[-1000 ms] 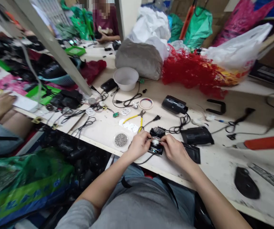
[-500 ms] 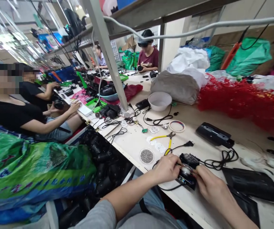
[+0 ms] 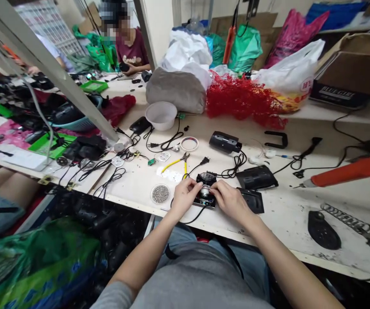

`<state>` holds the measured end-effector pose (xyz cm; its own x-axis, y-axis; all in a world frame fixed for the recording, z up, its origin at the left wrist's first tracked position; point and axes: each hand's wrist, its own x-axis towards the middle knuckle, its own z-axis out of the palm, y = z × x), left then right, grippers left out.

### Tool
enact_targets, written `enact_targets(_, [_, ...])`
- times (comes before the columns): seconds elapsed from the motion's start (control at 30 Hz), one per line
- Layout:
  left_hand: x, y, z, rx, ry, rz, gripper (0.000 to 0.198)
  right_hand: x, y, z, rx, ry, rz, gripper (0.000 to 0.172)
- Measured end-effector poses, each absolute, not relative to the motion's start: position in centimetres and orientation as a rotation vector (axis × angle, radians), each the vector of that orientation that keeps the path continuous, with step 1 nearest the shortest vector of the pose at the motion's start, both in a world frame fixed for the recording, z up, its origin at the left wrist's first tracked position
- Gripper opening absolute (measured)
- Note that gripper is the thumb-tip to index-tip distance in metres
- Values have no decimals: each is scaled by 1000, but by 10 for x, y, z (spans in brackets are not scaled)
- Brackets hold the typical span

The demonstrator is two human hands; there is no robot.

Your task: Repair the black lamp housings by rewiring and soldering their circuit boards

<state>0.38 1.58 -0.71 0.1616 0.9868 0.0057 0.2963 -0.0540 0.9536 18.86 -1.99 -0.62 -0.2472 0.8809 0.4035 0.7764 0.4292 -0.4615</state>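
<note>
A small black device with a round grille and a shiny round part (image 3: 205, 192) lies near the front edge of the pale workbench (image 3: 284, 214). My left hand (image 3: 185, 196) grips its left side with fingers curled. My right hand (image 3: 229, 200) pinches its right side from above. A black cord runs from the device to a tangle (image 3: 236, 165) behind it. Yellow-handled pliers (image 3: 175, 163) lie just beyond my left hand. A round tin of small screws (image 3: 160, 193) sits to the left of it.
Black housing parts (image 3: 256, 177) lie right of my hands, a black cylinder (image 3: 224, 142) and tape roll (image 3: 189, 143) behind. A white bowl (image 3: 160, 115), red netting (image 3: 241, 99) and bags stand at the back. An orange tool (image 3: 349, 172) lies right. Other people sit at the left and far end.
The view swung up and left toward the co-workers, then came back down onto the bench. My two hands stayed on the black device throughout.
</note>
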Motion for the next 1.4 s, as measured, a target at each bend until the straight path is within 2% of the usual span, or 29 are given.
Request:
enact_targets(0.57, [7, 18, -9, 1539, 1316, 923, 33, 184, -21, -9, -1411, -2125, 143, 24])
enact_targets(0.83, [0, 8, -4, 1657, 1349, 1028, 17, 183, -25, 2, -1495, -2144, 152, 18])
enact_targets(1.03, [-15, -13, 0, 1818, 1334, 1086, 13, 190, -32, 17, -1463, -1974, 229, 22])
enact_targets(1.23, [-20, -31, 2, 2020, 1266, 955, 29, 181, -48, 20, -1441, -1815, 249, 15])
enact_targets(1.4, [-38, -42, 17, 2256, 1240, 805, 12, 162, -88, 12, -1476, -1724, 264, 14])
